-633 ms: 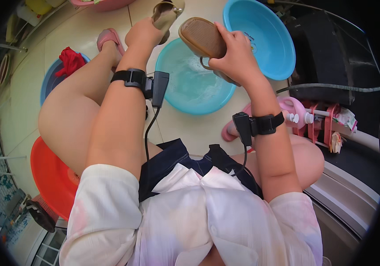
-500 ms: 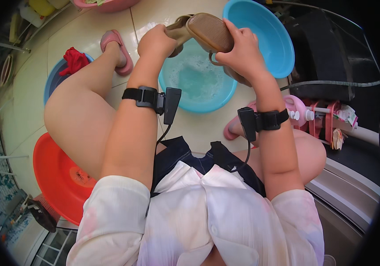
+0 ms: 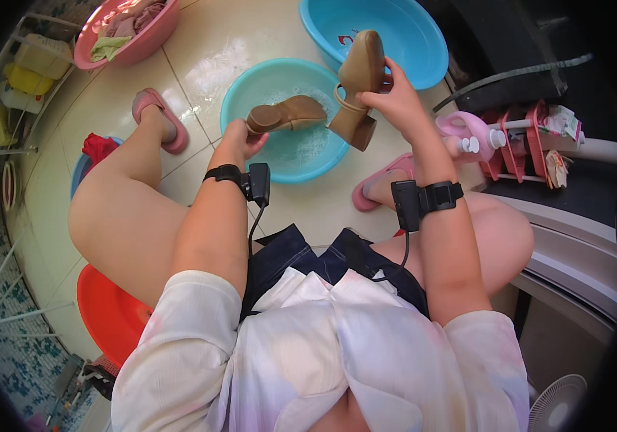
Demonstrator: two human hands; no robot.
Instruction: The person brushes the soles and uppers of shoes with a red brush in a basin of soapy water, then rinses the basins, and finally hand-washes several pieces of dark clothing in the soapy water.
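Note:
In my left hand (image 3: 240, 141) is the heel end of a brown shoe (image 3: 290, 114), its sole turned up and its toe pointing right. That shoe is low over the soapy water in the teal basin (image 3: 310, 171); whether it touches the water I cannot tell. My right hand (image 3: 402, 104) grips a tan heeled shoe (image 3: 361, 78) by its side, fingers closed round it. The shoe stands toe up above the basin's right rim, its block heel below and a thin strap looped at its left.
A blue basin (image 3: 434, 47) is behind my right hand. Far left, a pink basin (image 3: 87, 45) holds clothes. An orange basin (image 3: 103, 306) lies beside my left leg, near a blue tub with red cloth (image 3: 97, 147). A pink bottle (image 3: 470, 129) and red rack (image 3: 521, 147) are at right.
The two shoes, close together before, are now apart. My left hand has lowered its shoe toward the basin; the right hand has turned its shoe toe up. The view has shifted.

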